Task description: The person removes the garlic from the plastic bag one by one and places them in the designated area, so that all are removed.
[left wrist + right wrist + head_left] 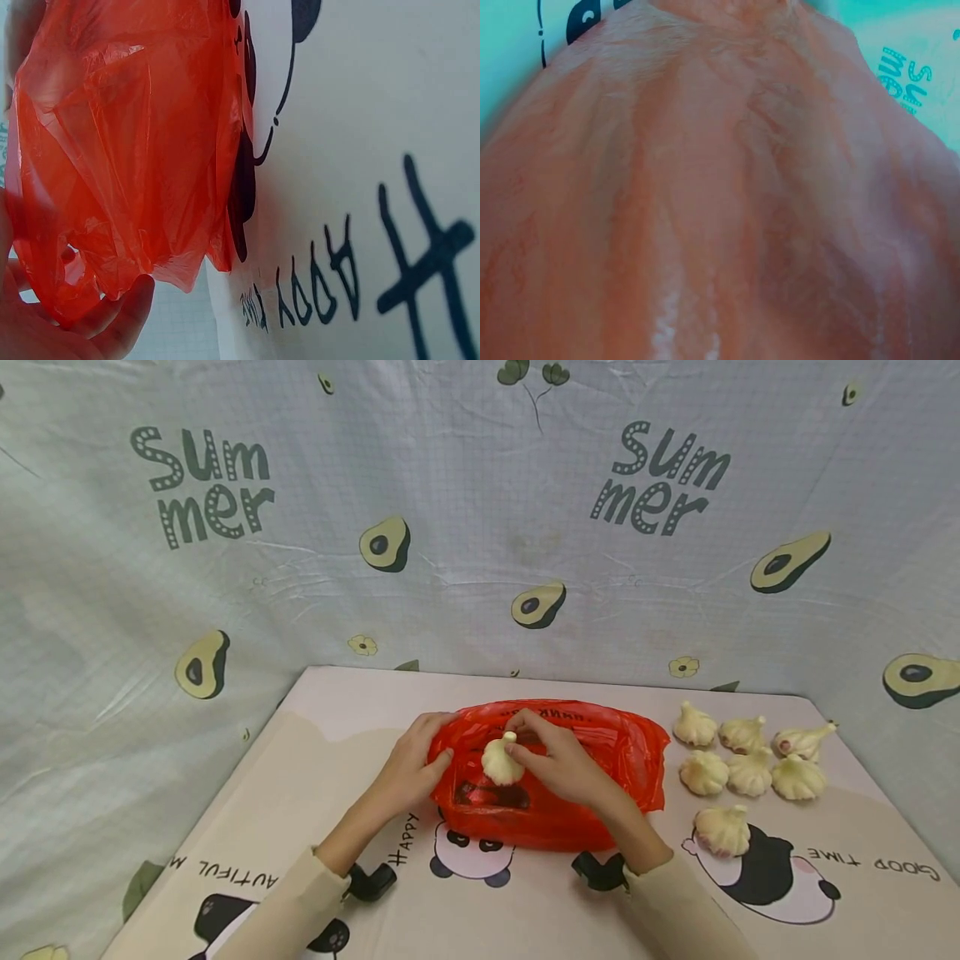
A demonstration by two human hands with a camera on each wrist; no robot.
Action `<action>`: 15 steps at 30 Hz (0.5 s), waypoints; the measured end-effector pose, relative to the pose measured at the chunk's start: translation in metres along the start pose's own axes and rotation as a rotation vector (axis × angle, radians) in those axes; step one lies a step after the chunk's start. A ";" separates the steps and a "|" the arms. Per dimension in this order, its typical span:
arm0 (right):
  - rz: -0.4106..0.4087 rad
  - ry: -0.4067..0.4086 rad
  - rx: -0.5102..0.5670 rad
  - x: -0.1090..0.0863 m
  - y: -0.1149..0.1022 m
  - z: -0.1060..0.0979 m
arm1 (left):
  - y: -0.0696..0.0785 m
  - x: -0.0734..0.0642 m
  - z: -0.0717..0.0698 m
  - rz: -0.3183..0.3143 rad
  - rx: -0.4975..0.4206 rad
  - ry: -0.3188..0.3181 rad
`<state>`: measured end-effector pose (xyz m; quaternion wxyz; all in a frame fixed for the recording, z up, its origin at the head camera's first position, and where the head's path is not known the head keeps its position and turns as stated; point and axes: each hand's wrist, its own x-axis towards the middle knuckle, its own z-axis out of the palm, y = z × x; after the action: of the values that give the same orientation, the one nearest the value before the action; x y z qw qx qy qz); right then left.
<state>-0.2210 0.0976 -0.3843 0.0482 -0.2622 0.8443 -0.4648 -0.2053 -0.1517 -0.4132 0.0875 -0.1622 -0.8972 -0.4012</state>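
Note:
A red plastic bag [626, 768] lies spread on the table in the head view, its mouth facing up. At its left side my left hand [411, 770] grips the rim; the left wrist view shows fingers [124, 319] bent round the thin red film. My right hand [564, 765] pinches a garlic bulb [502, 763] by its stem, over the opening of the bag. In the right wrist view the bag [705, 172] fills nearly everything and hides the right fingers.
Several garlic bulbs [748, 772] stand in two rows right of the bag, with a single bulb [723, 832] in front of them. The panda-printed table [330, 710] meets a hanging avocado-print cloth [450, 610] at the back.

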 end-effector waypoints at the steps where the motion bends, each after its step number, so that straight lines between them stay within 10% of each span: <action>1: -0.001 -0.001 0.005 0.000 -0.001 -0.001 | 0.000 0.000 0.000 -0.001 0.000 0.000; 15: -0.076 0.031 0.131 -0.001 0.000 -0.006 | 0.001 0.000 0.000 -0.024 -0.005 -0.013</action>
<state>-0.2220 0.1027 -0.3809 0.0345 -0.2832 0.8021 -0.5246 -0.2049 -0.1515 -0.4125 0.0764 -0.1542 -0.8987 -0.4033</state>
